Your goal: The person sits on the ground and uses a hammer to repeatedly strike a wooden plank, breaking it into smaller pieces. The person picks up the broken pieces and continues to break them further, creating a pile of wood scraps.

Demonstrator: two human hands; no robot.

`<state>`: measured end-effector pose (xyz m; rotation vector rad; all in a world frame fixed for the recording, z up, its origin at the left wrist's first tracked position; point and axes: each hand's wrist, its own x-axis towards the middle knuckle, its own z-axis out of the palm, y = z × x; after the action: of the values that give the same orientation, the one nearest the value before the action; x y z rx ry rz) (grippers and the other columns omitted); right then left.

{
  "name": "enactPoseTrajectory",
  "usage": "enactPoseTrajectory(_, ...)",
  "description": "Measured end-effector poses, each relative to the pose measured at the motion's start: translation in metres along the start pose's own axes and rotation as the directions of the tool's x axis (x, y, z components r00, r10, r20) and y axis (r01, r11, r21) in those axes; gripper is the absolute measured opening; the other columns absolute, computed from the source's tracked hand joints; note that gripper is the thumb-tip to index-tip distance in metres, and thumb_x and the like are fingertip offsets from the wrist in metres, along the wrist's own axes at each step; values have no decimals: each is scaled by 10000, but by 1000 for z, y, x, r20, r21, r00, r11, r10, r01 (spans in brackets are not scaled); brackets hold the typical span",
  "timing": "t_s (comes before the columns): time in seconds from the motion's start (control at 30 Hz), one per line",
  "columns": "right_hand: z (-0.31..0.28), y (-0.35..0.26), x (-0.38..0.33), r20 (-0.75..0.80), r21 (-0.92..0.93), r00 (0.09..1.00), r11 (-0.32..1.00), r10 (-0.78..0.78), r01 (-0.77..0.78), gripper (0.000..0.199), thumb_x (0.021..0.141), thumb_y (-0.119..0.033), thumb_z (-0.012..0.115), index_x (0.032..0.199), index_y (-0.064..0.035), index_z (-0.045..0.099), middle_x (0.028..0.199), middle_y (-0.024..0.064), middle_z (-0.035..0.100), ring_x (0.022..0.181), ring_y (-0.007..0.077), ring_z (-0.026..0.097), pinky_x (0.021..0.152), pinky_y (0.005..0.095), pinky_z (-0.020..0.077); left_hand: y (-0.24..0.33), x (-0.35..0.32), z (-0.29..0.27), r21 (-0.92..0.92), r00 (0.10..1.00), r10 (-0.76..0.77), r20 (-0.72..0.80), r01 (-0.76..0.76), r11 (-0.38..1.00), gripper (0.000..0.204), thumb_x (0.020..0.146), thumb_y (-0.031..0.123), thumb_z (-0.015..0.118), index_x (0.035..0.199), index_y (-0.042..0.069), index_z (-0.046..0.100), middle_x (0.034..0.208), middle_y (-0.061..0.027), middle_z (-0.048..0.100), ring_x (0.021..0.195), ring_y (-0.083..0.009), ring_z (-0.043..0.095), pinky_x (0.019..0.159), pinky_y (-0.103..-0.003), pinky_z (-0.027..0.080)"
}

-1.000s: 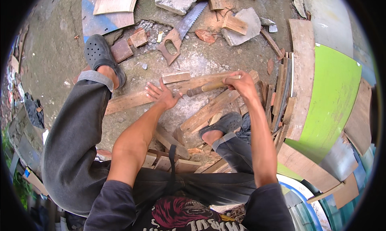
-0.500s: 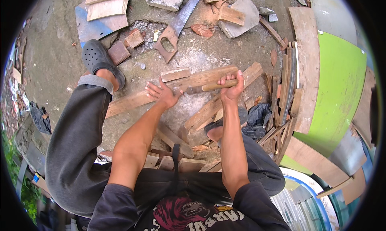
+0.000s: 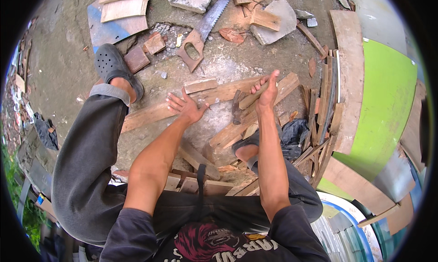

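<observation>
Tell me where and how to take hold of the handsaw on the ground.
Grip the handsaw by its wooden handle, probably best from the person's own side: the looped handle lies nearest, with an opening for fingers, while the toothed blade points away.

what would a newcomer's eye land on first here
Probably the bright green board, on the right side of the picture. Next might come the hammer in the right hand, near the middle, then the handsaw lying on the ground toward the top.

Free gap between hands [image 3: 186, 109], beside hammer [image 3: 247, 100]
</observation>
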<state>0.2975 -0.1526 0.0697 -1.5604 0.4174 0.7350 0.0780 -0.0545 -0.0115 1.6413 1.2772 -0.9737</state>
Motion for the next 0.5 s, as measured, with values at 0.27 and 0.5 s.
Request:
enactPoseTrajectory(0.27,23,-9,17,24,-203,1000,979,16,-11,488,910,-494,568,672,-91,433,522,14,394,417,131,387,391,282,321,0,-1,0,17,1000,20,-6,-20,1000,1311,777,688,629,1446,-45,-228,1366,-454,-366,1265,-614,-363,1030,-702,-138)
enactPoseTrajectory(0.5,46,-24,29,65,-187,997,981,-35,47,424,901,-384,589,643,-83,437,505,21,409,395,134,399,376,289,320,2,-4,-3,-38,1000,16,17,-15,999,1270,807,612,657,1450,51,-284,1364,-444,-381,1259,-608,-378,1030,-696,-149)
